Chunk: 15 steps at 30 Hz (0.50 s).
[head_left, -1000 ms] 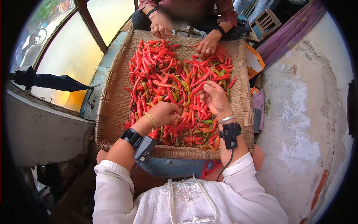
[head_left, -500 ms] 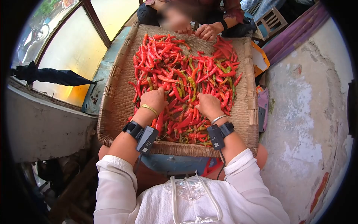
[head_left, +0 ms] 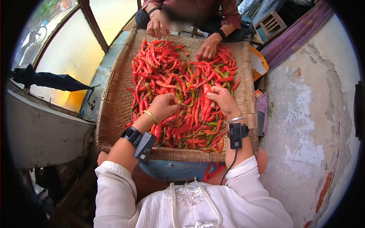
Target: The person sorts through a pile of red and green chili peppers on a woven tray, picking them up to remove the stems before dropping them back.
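Observation:
Many red chili peppers [head_left: 163, 83], some partly green, lie heaped in a shallow woven basket [head_left: 110, 102] before me. My left hand [head_left: 165, 106] is over the near left of the heap, its thumb and fingers pinched at the stem end of a chili pepper [head_left: 187, 101]. To its right, my right hand [head_left: 225, 101] has its thumb and forefinger closed on a long red chili pepper [head_left: 206, 95]. Its other fingers are curled. Both wrists carry a bracelet and a strapped dark device.
Across the basket sits another person, one hand [head_left: 156, 26] above the far rim and the other [head_left: 209, 47] on the peppers. A dark folded umbrella [head_left: 57, 80] lies by the window at left. A worn wall [head_left: 304, 114] stands at right, with a wooden chair [head_left: 272, 24] behind.
My right hand has lifted slightly and turned, now pinching a red pepper. My left hand has shifted right and down. The other person's hands have moved apart, one reaching into the peppers.

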Motion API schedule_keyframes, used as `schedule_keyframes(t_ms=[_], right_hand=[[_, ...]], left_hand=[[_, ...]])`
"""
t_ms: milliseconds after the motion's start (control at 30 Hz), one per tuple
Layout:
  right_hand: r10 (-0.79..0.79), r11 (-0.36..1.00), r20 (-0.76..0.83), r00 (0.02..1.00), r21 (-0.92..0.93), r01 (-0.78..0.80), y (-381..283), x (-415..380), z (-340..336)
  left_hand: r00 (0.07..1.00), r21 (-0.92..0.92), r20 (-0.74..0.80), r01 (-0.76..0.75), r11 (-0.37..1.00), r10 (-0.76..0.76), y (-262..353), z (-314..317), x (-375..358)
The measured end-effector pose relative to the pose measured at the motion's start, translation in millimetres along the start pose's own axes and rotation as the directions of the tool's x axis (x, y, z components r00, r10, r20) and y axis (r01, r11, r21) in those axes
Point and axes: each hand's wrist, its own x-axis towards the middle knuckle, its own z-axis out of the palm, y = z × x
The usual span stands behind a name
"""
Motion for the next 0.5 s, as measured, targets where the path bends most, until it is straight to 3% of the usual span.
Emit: schedule_keyframes(t_ms=[33,67,100,167,233,300,400,500], right_hand=[[0.001,1.0,0.001,1.0,0.001,-0.001,-0.9,3.4,-1.2],[-0.058,0.988,-0.072,0.996,0.137,0.067,-0.9,7.0,-2.1],[-0.105,0.953,-0.153,0.983,0.265,0.143,-0.1,10.7,-3.3],[-0.156,0.925,-0.16,0.975,0.322,0.201,2.3,15.4,-8.5],[-0.203,0.854,-0.192,0.96,0.445,0.269,-3.0,13.1,-10.1],[-0.218,0.864,-0.169,0.961,0.424,0.271,-14.4,3.8,-9.4],[-0.178,0.957,0.067,0.982,0.244,0.157,-25.5,-8.5,-3.8],[-0.148,0.986,0.102,0.984,0.097,0.138,-21.7,-2.9,-1.4]], left_hand=[[1.0,-0.163,0.009,0.03,0.986,-0.029,1.1,1.7,0.4],[0.998,-0.321,0.023,0.062,0.945,-0.057,2.0,3.2,0.5],[0.998,-0.32,0.025,0.066,0.945,-0.061,2.9,3.7,0.6],[0.983,-0.474,0.116,0.183,0.861,-0.145,5.5,2.2,0.7],[0.977,-0.512,0.135,0.213,0.832,-0.167,10.3,-0.1,-0.3],[0.971,-0.549,0.152,0.237,0.801,-0.184,10.9,-1.6,0.7],[0.965,-0.552,0.104,0.258,0.793,-0.241,10.1,-3.3,2.8],[0.966,-0.6,0.076,0.242,0.762,-0.247,10.7,-5.9,2.3]])
